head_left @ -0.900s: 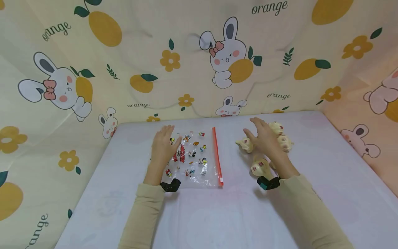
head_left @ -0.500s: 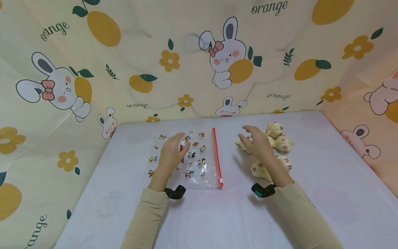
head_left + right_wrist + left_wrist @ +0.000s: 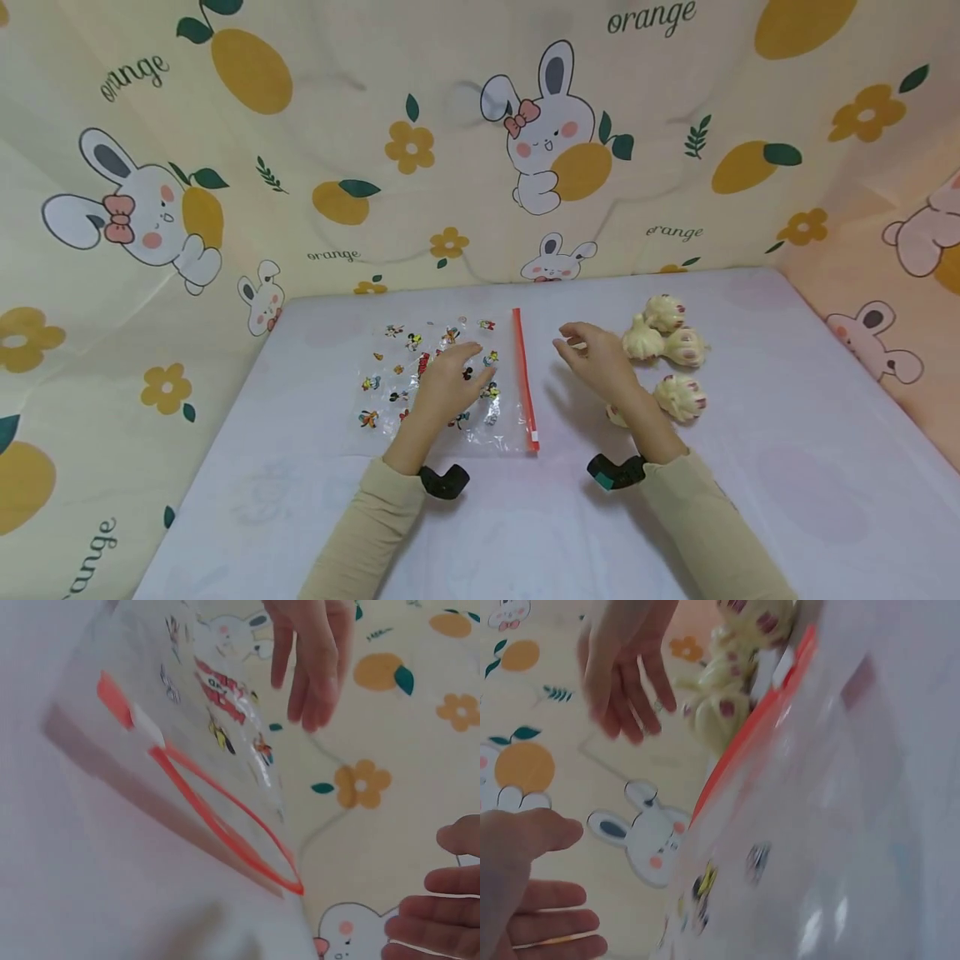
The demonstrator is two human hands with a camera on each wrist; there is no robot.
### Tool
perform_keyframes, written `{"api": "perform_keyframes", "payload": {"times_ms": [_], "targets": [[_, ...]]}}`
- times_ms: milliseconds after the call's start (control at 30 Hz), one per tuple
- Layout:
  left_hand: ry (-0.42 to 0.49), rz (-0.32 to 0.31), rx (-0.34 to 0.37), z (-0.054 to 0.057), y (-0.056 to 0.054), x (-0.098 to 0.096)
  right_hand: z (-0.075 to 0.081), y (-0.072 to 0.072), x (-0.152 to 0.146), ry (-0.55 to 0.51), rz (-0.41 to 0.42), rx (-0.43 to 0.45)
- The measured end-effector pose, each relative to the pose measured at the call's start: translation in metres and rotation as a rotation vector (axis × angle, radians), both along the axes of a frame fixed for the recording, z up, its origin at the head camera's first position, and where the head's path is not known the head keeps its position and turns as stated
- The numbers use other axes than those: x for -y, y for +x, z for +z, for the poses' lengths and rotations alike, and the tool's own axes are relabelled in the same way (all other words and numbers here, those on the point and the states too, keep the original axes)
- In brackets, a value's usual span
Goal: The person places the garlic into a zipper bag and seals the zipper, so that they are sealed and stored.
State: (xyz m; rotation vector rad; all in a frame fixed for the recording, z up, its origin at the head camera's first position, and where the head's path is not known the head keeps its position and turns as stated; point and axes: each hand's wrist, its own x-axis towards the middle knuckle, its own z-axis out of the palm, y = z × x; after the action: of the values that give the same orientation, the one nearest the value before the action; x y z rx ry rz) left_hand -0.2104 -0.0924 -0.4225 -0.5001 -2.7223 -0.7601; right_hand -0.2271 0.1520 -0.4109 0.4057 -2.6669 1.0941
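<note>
Above the middle of the tabletop (image 3: 487,533), both hands are apart from each other, fingers loosely extended, and neither holds anything. The left hand (image 3: 446,387) is over the clear printed bag (image 3: 386,375); the right hand (image 3: 603,365) is between the bag and the garlic bulbs (image 3: 686,347). The bag lies flat left of centre, its red zip (image 3: 525,375) facing right and the slider (image 3: 534,436) at the near end. In the right wrist view the zip's two lips stand parted. The bulbs are grouped on the right, two partly hidden by the right hand and arm.

Caution: the right forearm may knock the nearest bulb, which could roll. The thin film may slide or fold if pushed without being held, and a bulb's stem could snag on the zip.
</note>
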Motion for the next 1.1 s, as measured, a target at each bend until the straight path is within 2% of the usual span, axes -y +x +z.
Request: {"api": "perform_keyframes", "payload": {"times_ms": [133, 267, 367, 400, 433, 567, 600, 633, 767, 933, 1100], "targets": [[0.090, -0.010, 0.040, -0.007, 0.000, -0.011, -0.006, -0.001, 0.006, -0.007, 0.030, 0.009], [0.242, 0.004, 0.078, -0.018, -0.004, -0.023, -0.012, -0.001, 0.009, -0.009, 0.037, 0.029], [0.351, 0.042, 0.075, -0.026, -0.006, -0.033, -0.014, -0.001, 0.011, -0.029, 0.046, 0.040], [0.363, 0.055, 0.042, -0.036, -0.010, -0.035, -0.015, -0.001, 0.011, -0.032, 0.051, 0.043], [0.378, 0.069, 0.037, -0.038, -0.010, -0.039, -0.016, 0.000, 0.012, -0.038, 0.056, 0.050], [0.348, 0.138, 0.046, -0.043, -0.011, -0.052, -0.019, 0.000, 0.014, -0.047, 0.063, 0.083], [0.338, 0.153, 0.063, -0.044, -0.011, -0.055, -0.020, 0.000, 0.014, -0.048, 0.063, 0.096], [0.330, 0.175, 0.106, -0.036, -0.007, -0.059, -0.021, -0.001, 0.015, -0.048, 0.063, 0.105], [0.282, 0.232, 0.190, -0.037, -0.005, -0.069, -0.024, -0.001, 0.017, -0.048, 0.060, 0.120], [0.309, 0.248, 0.266, -0.035, -0.002, -0.074, -0.026, -0.001, 0.019, -0.046, 0.055, 0.117], [0.334, 0.254, 0.289, -0.033, -0.001, -0.074, -0.027, -0.001, 0.020, -0.045, 0.056, 0.114]]}}
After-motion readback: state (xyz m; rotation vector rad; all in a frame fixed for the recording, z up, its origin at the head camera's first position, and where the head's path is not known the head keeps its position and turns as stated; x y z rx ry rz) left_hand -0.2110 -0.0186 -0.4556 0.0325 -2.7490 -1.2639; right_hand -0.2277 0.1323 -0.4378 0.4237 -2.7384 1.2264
